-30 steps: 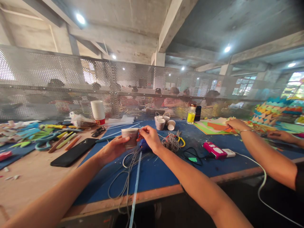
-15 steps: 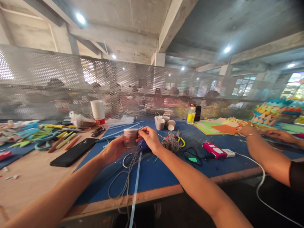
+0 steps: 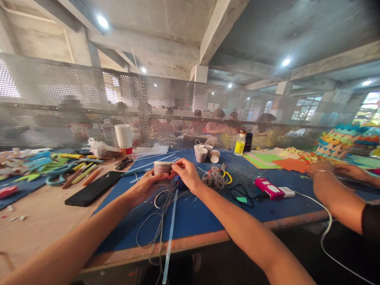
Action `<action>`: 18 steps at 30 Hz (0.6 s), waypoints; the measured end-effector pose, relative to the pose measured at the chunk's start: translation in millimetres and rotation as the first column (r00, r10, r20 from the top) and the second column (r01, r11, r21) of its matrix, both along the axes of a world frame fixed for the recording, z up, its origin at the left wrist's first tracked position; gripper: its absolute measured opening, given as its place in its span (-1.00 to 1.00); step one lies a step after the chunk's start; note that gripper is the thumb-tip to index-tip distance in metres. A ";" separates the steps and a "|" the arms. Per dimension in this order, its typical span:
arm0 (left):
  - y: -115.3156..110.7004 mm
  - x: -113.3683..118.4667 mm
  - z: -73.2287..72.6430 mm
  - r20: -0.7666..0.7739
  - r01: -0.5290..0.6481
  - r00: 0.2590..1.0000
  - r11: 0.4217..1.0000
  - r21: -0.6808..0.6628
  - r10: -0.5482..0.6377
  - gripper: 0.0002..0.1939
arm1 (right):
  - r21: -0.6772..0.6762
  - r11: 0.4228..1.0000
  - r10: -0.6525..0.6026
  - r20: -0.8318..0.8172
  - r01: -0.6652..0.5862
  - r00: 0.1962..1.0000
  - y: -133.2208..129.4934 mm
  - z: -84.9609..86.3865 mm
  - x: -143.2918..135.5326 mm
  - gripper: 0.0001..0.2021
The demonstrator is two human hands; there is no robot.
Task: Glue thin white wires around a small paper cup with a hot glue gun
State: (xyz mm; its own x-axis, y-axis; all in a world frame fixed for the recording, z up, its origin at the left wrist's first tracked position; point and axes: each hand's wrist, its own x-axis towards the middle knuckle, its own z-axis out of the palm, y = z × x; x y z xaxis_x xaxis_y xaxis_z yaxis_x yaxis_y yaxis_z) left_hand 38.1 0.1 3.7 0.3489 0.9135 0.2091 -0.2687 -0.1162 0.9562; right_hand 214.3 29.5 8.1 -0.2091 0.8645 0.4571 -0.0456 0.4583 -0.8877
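Observation:
A small cord-wrapped cup (image 3: 162, 168) with a pale rim is held above the blue mat. My left hand (image 3: 147, 183) is closed around its left side and lower part. The fingers of my right hand (image 3: 186, 173) are pinched at the cup's right edge; what lies between the fingertips is too small to make out. Grey cord (image 3: 160, 227) hangs in loops below the hands and over the table's front edge. A light blue strip (image 3: 171, 233) runs down beside it. Something dark blue (image 3: 179, 182) sits behind my right hand.
Small cups (image 3: 201, 153), tangled cord (image 3: 214, 179) and yellow-handled pliers (image 3: 228, 177) lie beyond my hands. A black phone (image 3: 93, 189), blue scissors (image 3: 57, 174) and stacked paper cups (image 3: 123, 138) are left. At right are a pink device (image 3: 268, 188), coloured paper (image 3: 264, 160) and another person's arms (image 3: 335, 190).
My left hand's thumb has shifted across the front of the cup. My right hand keeps its pinch at the cup's edge. The other person's nearer hand has moved slightly right.

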 end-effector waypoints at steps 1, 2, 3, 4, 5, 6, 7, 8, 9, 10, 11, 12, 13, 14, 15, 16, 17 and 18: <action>0.2 -0.2 0.0 0.004 0.003 1.000 1.000 0.007 -0.003 -0.79 | 0.001 1.000 -0.001 0.007 0.001 1.000 0.0 0.1 0.2 -0.84; 0.6 -0.5 -0.3 0.008 0.008 1.000 1.000 0.011 -0.008 -0.79 | 0.000 1.000 -0.005 0.013 0.005 1.000 0.1 0.1 0.3 -0.85; 1.1 -1.0 -0.9 0.012 0.015 1.000 1.000 0.013 -0.016 -0.78 | -0.001 1.000 -0.008 0.018 0.008 1.000 0.1 0.2 0.4 -0.85; 1.8 -1.5 -1.6 0.016 0.025 1.000 1.000 0.013 -0.025 -0.77 | -0.004 1.000 -0.011 0.021 0.011 1.000 0.0 0.3 0.5 -0.85; 2.5 -2.1 -2.4 0.018 0.032 0.999 0.999 0.011 -0.032 -0.76 | -0.007 1.000 -0.011 0.022 0.011 1.000 -0.4 0.6 0.6 -0.85; 3.2 -2.7 -3.3 0.019 0.037 0.999 0.999 0.009 -0.037 -0.75 | -0.010 1.000 -0.011 0.021 0.011 1.000 -0.9 0.9 0.7 -0.85; 3.7 -3.2 -4.0 0.018 0.041 0.999 0.999 0.006 -0.041 -0.74 | -0.014 1.000 -0.009 0.019 0.010 1.000 -1.5 1.3 0.8 -0.84; 4.0 -3.7 -4.5 0.018 0.045 0.999 0.999 0.006 -0.046 -0.73 | -0.018 1.000 -0.007 0.015 0.007 1.000 -2.2 1.7 0.9 -0.84; 4.1 -4.1 -4.8 0.021 0.049 0.999 0.999 0.007 -0.050 -0.74 | -0.024 1.000 -0.004 0.011 0.004 1.000 -2.9 2.1 0.9 -0.84; 4.2 -4.4 -4.9 0.022 0.057 0.998 0.998 0.006 -0.057 -0.74 | -0.030 1.000 -0.001 0.006 0.001 1.000 -3.5 2.5 0.9 -0.84; 4.1 -4.6 -4.9 0.021 0.064 0.998 0.998 0.003 -0.064 -0.75 | -0.038 0.999 0.002 0.001 -0.002 1.000 -4.0 2.9 0.8 -0.84; 4.0 -4.7 -4.6 0.020 0.068 0.997 0.998 -0.002 -0.068 -0.74 | -0.045 0.999 0.003 -0.003 -0.004 1.000 -4.3 3.2 0.7 -0.84; 3.9 -4.7 -4.3 0.020 0.068 0.997 0.998 -0.007 -0.068 -0.74 | -0.050 0.999 0.005 -0.006 -0.005 1.000 -4.5 3.5 0.6 -0.84; 3.8 -4.6 -3.9 0.019 0.068 0.998 0.998 -0.010 -0.068 -0.73 | -0.055 0.998 0.005 -0.008 -0.006 1.000 -4.6 3.9 0.4 -0.85; 3.8 -4.6 -3.5 0.021 0.069 0.997 0.998 -0.010 -0.068 -0.72 | -0.060 0.998 0.007 -0.008 -0.007 1.000 -4.6 4.3 0.3 -0.85; 3.7 -4.6 -3.2 0.022 0.071 0.997 0.997 -0.006 -0.071 -0.71 | -0.065 0.998 0.010 -0.009 -0.010 1.000 -4.6 4.6 0.2 -0.85; 3.8 -4.7 -3.0 0.022 0.075 0.997 0.997 0.000 -0.075 -0.71 | -0.069 0.998 0.013 -0.011 -0.014 1.000 -4.7 5.0 0.2 -0.85; 3.9 -4.9 -2.9 0.022 0.079 0.997 0.997 0.005 -0.079 -0.71 | -0.072 0.997 0.017 -0.014 -0.018 1.000 -4.8 5.2 0.2 -0.85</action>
State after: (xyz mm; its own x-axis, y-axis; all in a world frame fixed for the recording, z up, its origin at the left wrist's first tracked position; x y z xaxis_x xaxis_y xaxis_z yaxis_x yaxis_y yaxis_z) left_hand 33.1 4.0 0.8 0.4149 0.8826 0.2212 -0.2982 -0.0978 0.9495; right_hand 214.6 24.7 13.3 -0.2190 0.8914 0.3969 -0.0653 0.3924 -0.9175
